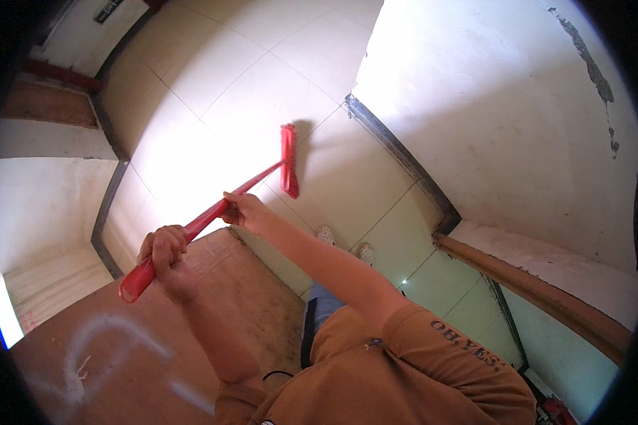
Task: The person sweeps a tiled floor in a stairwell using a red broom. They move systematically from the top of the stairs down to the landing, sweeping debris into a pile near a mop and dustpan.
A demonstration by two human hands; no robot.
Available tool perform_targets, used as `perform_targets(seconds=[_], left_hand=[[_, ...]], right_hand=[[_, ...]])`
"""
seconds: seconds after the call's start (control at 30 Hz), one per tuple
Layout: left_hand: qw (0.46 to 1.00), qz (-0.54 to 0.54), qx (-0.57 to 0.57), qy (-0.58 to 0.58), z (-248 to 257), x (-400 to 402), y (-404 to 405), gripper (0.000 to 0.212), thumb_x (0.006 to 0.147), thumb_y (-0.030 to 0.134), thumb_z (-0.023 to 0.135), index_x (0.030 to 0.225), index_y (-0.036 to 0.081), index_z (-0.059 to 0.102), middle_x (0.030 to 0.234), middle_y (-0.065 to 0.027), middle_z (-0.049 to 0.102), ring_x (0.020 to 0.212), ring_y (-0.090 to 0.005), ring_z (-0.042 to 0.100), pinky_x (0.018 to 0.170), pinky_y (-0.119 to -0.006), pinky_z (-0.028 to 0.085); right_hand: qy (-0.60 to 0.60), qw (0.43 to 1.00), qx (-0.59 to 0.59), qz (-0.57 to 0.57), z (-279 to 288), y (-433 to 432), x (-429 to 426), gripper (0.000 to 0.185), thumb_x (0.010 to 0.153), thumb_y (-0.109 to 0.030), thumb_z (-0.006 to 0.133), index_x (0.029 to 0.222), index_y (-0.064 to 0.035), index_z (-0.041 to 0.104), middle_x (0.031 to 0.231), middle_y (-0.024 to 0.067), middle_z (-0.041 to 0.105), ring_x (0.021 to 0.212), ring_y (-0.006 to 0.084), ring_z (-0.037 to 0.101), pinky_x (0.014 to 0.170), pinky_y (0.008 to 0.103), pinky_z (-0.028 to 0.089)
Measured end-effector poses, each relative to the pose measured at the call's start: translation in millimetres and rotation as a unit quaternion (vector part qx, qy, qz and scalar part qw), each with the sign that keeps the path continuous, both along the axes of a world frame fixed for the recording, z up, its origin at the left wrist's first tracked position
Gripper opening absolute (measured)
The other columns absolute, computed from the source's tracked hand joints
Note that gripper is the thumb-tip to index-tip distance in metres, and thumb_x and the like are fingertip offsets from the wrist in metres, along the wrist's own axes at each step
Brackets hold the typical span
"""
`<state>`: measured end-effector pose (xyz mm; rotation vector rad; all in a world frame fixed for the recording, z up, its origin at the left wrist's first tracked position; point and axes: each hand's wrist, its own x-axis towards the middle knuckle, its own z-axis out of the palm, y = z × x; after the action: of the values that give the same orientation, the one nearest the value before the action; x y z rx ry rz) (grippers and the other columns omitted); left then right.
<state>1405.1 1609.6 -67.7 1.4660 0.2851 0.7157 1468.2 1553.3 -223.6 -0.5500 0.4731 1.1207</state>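
Observation:
A red broom runs slantwise across the view, its red head (288, 162) low over or on the pale floor tiles, which I cannot tell apart, and its bristles facing right. Near the top end of the red handle (207, 220), my left hand (167, 260) is closed around it, with the open hollow end sticking out below the fist. My right hand (244, 211) grips the same handle further down, nearer the broom head.
A brown door panel (255, 297) stands close at my left. On the right, a white wall (489, 117) with dark skirting (404, 159) forms a corner beside a brown door frame (537, 295). My shoes (366, 253) stand on the tiles. More wall and skirting lie at the far left.

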Motion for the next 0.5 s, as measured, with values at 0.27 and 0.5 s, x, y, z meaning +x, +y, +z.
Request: perform_targets(seconds=[0.27,0.5], left_hand=[[0.999,-0.023,-0.018,-0.036,25,-9,-18,0.026,0.074,0.008,0.039,0.050,0.012,0.028,0.043,0.0004,0.027,0.042,-0.0096,0.026,0.051,-0.025,0.028],[0.965,-0.131,-0.224,0.029,-22,20,-59,0.025,0.077,0.015,0.040,0.054,0.012,0.030,0.051,-0.0011,0.032,0.048,-0.0106,0.032,0.061,-0.027,0.034]], right_hand=[[-0.049,0.996,-0.066,-0.043,18,-23,-21,0.025,0.072,-0.024,0.055,0.084,-0.0073,0.042,0.067,0.0028,0.052,0.059,0.0123,0.052,0.048,0.0238,0.042],[0.023,0.965,-0.238,-0.105,-4,-124,-28,0.019,0.076,-0.027,0.047,0.076,-0.0081,0.051,0.068,0.0050,0.055,0.055,0.0141,0.053,0.047,0.0231,0.041]])
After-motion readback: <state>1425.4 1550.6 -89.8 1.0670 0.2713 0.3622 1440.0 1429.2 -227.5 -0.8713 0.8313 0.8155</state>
